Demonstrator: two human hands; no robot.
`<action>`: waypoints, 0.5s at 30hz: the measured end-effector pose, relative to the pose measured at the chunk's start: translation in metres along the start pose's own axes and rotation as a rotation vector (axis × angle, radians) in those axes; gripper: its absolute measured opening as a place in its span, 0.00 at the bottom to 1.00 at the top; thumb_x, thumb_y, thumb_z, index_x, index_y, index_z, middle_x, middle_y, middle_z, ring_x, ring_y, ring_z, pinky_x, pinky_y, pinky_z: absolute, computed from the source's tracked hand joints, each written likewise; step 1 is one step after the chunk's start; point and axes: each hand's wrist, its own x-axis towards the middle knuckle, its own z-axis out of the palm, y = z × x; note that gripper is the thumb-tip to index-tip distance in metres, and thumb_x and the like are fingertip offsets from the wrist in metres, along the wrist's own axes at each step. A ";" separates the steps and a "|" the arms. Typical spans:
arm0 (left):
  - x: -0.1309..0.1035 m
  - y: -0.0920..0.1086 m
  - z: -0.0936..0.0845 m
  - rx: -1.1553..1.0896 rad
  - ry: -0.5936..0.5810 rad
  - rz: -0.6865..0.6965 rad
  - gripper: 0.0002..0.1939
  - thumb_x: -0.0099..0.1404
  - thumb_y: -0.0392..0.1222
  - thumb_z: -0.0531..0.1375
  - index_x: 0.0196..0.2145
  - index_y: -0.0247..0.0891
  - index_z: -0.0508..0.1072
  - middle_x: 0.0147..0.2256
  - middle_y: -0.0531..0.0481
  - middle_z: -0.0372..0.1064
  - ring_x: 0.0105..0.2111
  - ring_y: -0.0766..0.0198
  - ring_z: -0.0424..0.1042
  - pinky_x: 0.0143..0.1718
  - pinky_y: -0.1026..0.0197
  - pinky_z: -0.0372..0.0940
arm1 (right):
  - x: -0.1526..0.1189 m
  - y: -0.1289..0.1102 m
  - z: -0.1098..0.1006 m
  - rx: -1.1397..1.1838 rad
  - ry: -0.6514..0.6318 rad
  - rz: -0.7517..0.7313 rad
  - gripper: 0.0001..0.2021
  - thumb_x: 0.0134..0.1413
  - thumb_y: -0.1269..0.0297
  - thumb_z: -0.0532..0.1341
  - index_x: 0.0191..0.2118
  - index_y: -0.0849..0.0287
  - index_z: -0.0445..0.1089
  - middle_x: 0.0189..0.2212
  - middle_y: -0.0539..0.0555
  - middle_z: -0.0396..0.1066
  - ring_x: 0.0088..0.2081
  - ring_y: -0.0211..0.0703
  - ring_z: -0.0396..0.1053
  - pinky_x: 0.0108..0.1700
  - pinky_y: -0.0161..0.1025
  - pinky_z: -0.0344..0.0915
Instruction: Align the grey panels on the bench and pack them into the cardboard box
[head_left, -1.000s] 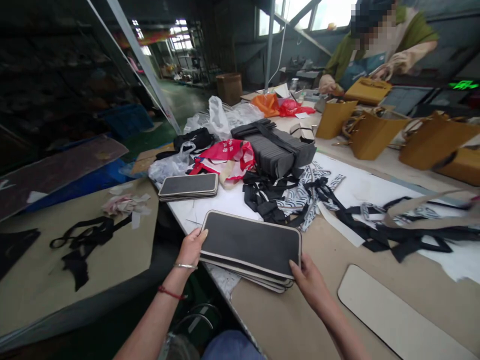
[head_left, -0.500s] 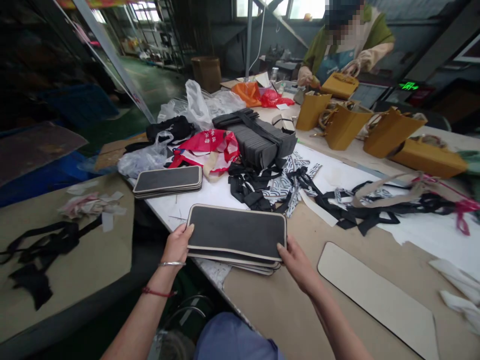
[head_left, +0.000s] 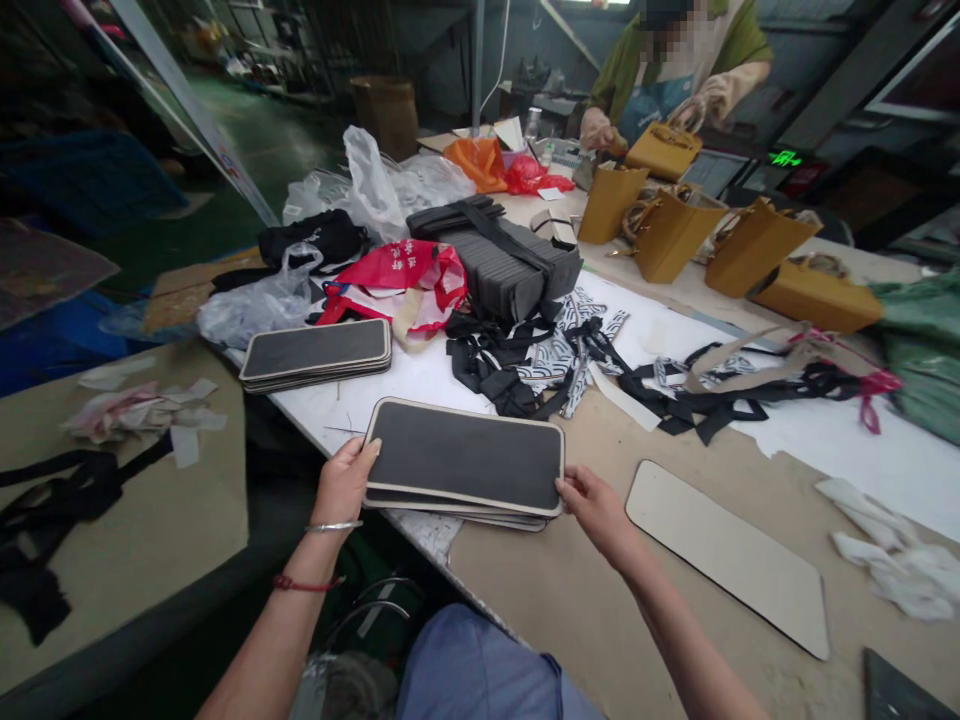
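Observation:
Between my hands is a rounded rectangular panel [head_left: 465,455], black with a cream border, lying over a small stack of similar panels [head_left: 457,508] at the table's near edge. My left hand [head_left: 345,480] grips its left end, thumb on top. At the right end, my right hand [head_left: 592,505] pinches the edge between thumb and fingers. Another stack of black panels [head_left: 319,345] rests to the left, farther back. A single cream panel [head_left: 727,555] lies flat to the right of my right hand.
Black straps [head_left: 517,370] and patterned strips tangle behind the panels, near a tied bundle of dark grey pieces [head_left: 495,260] and a red bag [head_left: 405,275]. Mustard handbags [head_left: 675,230] stand at the back right, where a co-worker [head_left: 675,80] handles one. A side table [head_left: 180,500] is at left.
The panel's right side has come down closer to the stack, and my right thumb has slid off its face to the edge. The view has shifted slightly right and down.

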 end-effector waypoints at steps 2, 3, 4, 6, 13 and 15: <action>0.003 -0.003 -0.007 0.293 0.092 0.117 0.18 0.49 0.51 0.59 0.35 0.38 0.71 0.29 0.50 0.71 0.33 0.58 0.70 0.39 0.58 0.63 | -0.004 0.006 -0.003 -0.139 0.163 0.021 0.15 0.43 0.56 0.54 0.34 0.59 0.66 0.26 0.53 0.68 0.29 0.43 0.66 0.35 0.41 0.62; 0.003 -0.004 -0.011 0.427 0.144 0.193 0.17 0.51 0.51 0.58 0.36 0.39 0.71 0.32 0.48 0.71 0.35 0.57 0.70 0.42 0.57 0.62 | -0.007 0.010 -0.006 -0.186 0.222 0.036 0.15 0.43 0.55 0.54 0.35 0.59 0.66 0.28 0.55 0.69 0.31 0.44 0.67 0.37 0.42 0.62; 0.003 -0.005 -0.014 0.535 0.192 0.270 0.17 0.52 0.50 0.57 0.37 0.39 0.71 0.35 0.47 0.71 0.37 0.57 0.69 0.44 0.57 0.61 | -0.012 0.014 -0.010 -0.214 0.253 0.050 0.16 0.44 0.54 0.53 0.35 0.59 0.66 0.29 0.56 0.70 0.32 0.45 0.67 0.37 0.42 0.62; 0.000 -0.005 -0.017 0.669 0.256 0.389 0.18 0.54 0.50 0.55 0.39 0.38 0.70 0.38 0.45 0.70 0.39 0.56 0.69 0.47 0.55 0.60 | -0.025 0.022 -0.019 -0.225 0.257 0.076 0.16 0.45 0.53 0.52 0.35 0.59 0.66 0.29 0.56 0.70 0.32 0.46 0.68 0.37 0.42 0.62; -0.048 -0.008 0.013 0.727 0.096 0.670 0.16 0.58 0.50 0.53 0.37 0.37 0.71 0.37 0.41 0.71 0.39 0.56 0.69 0.47 0.56 0.61 | -0.065 0.057 -0.030 -0.177 0.174 0.070 0.17 0.51 0.52 0.48 0.34 0.59 0.65 0.26 0.53 0.68 0.28 0.42 0.67 0.32 0.39 0.62; -0.075 -0.017 0.033 0.666 -0.036 0.695 0.14 0.57 0.49 0.54 0.35 0.38 0.72 0.37 0.42 0.71 0.39 0.56 0.70 0.47 0.56 0.61 | -0.078 0.067 -0.033 -0.195 0.148 0.048 0.16 0.54 0.54 0.46 0.34 0.59 0.65 0.24 0.52 0.67 0.26 0.41 0.66 0.31 0.37 0.61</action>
